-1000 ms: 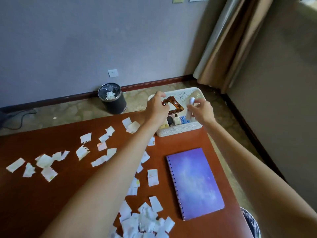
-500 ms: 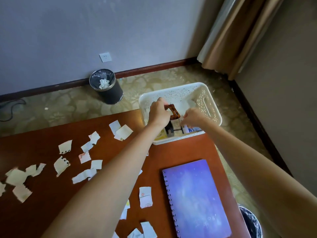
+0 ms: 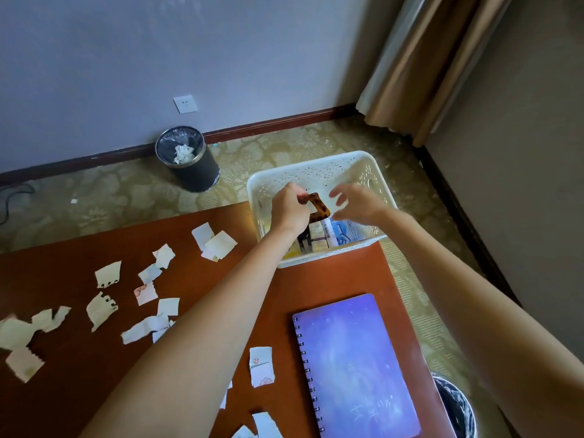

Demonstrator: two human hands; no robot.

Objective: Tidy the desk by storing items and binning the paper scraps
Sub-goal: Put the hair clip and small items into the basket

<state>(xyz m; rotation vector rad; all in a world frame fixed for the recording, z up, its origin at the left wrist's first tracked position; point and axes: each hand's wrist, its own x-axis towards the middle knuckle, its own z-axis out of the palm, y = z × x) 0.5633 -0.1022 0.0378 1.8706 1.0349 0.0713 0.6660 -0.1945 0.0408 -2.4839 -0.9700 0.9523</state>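
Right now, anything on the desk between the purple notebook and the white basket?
No. In the head view, only bare brown desk lies between the white basket and the purple spiral notebook; the paper scraps sit further left.

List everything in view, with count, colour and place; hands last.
desk: one, reddish-brown, foreground
paper scraps: many, white, scattered across the desk
notebook: one, purple, on the desk's right side
basket: one, white, desk's far right corner, small items inside
clip: one, mottled brown, above the basket
bin: one, dark, floor by the wall
second bin: one, dark, floor, bottom right
socket: one, white, wall
curtain: one, beige, top right
left hand: one, pinches the clip
right hand: one, open, empty, over the basket
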